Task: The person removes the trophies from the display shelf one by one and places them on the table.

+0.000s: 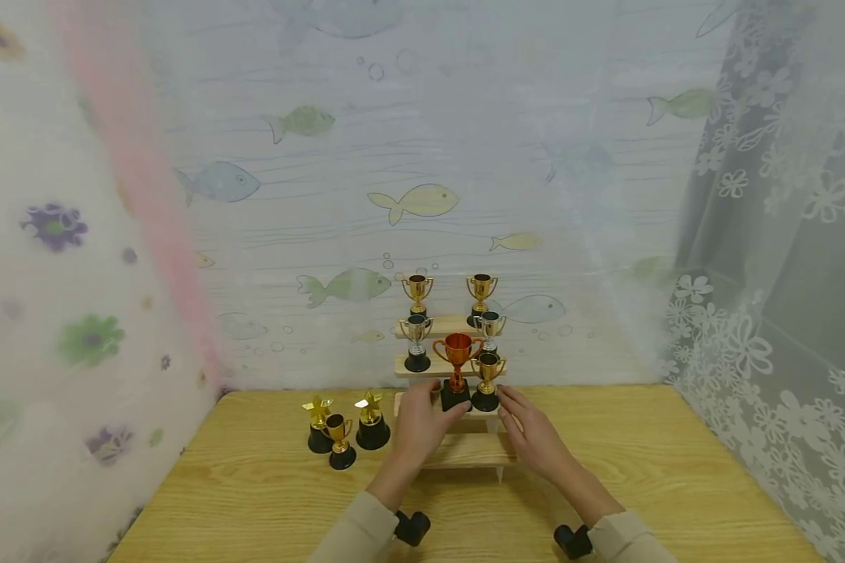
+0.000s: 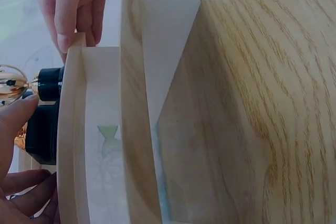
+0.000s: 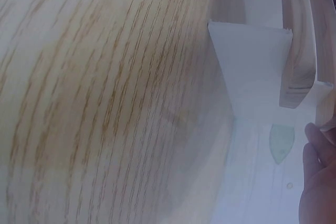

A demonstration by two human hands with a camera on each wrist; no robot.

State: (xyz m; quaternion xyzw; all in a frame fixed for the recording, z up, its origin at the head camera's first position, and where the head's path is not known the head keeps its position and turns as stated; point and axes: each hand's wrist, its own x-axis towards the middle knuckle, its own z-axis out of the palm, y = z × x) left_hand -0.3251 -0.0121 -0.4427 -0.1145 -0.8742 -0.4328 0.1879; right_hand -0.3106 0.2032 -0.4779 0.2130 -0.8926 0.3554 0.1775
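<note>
On a tiered wooden stand (image 1: 472,449) atop the counter (image 1: 253,500), an orange-red trophy (image 1: 458,350) pinched near its black base by the left hand (image 1: 418,424), a gold cup (image 1: 488,367) just beside it, the right hand (image 1: 533,436), fingers extended, at the stand's right end.

Soft light faintly shadows the table (image 1: 648,446); the right wrist view looks hazy.

Grips a larger black base (image 2: 43,135) between thumb and fingers of the left hand (image 2: 6,136), on a pale wooden step (image 2: 74,129). Shows a gold trophy (image 2: 13,85) just beside, mounted on a smaller black base (image 2: 50,84). Touches the step's upper end in view with fingers of the right hand (image 2: 76,3). Includes a second wooden step (image 2: 136,103), white side panel (image 2: 163,45) and wood-grained table (image 2: 283,103).
</note>
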